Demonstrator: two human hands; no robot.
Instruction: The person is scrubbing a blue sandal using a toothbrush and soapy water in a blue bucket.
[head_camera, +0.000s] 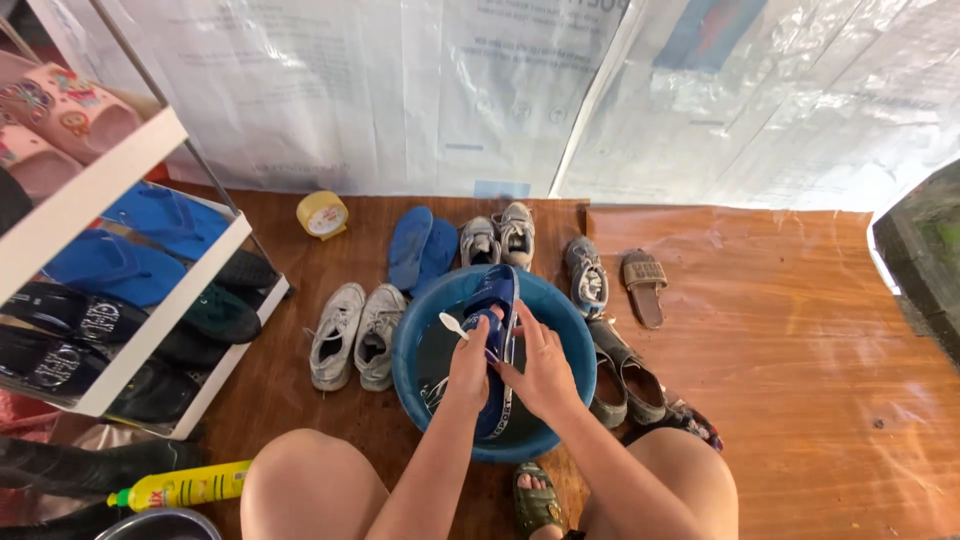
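Note:
A round blue basin (420, 330) sits on the wooden floor in front of my knees. Over it I hold a dark blue sandal (495, 300), tilted with its toe pointing away. My right hand (545, 375) grips the sandal's right side. My left hand (470, 360) holds a small white brush (452, 325) against the sandal's left edge. Water or wet shine shows inside the basin.
Around the basin lie white sneakers (355, 335), blue flip-flops (420, 245), small grey shoes (497, 238), a blue-grey shoe (587, 275), a brown sandal (643, 285) and dark slip-ons (625, 375). A shoe rack (120, 300) stands left. A yellow bottle (185, 487) and yellow clock (322, 213) are nearby.

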